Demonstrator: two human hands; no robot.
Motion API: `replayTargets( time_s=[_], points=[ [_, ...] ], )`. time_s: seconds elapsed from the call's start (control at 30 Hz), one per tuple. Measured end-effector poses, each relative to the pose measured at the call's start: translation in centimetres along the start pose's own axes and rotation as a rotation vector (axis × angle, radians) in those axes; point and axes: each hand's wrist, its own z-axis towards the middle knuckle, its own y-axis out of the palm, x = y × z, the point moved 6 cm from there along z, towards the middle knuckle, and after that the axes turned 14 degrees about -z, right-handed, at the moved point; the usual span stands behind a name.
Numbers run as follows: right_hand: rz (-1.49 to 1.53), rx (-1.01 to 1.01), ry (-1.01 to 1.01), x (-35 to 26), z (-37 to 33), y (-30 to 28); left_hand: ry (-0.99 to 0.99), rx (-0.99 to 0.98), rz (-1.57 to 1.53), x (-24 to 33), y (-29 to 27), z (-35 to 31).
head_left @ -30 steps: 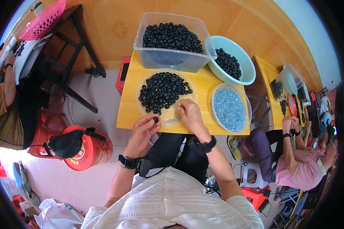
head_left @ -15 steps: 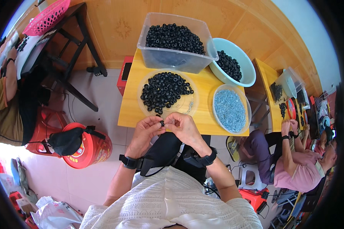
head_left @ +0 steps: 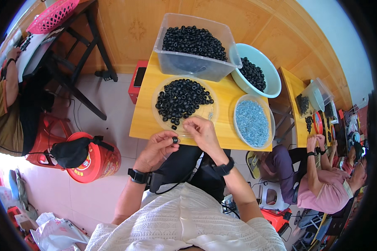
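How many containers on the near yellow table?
4: clear bin at back, pale blue bowl right of it, round tray in front, tub of blue pieces front right.

The left hand [head_left: 155, 148] covered part of its bead [head_left: 175, 140], and anything between the right hand's [head_left: 203, 133] fingertips was too small to tell. Black beads [head_left: 179, 99] hid much of the plate [head_left: 202, 112], whose silvery bits [head_left: 210, 115] looked indistinct. The picture's edges cut off the pink basket [head_left: 52, 19] and white shirt [head_left: 183, 219].
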Motion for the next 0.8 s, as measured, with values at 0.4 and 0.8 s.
replayTargets(
  time_s=[0.4,0.8],
  points=[
    [-0.741,0.004,-0.416,-1.4,3.4,2.6,0.148,0.024,-0.157,1.7,-2.1,-0.5],
    [-0.645,-0.055,-0.359,-0.6,3.5,2.3,0.151,0.015,-0.167,1.8,-2.3,-0.2]
  ],
)
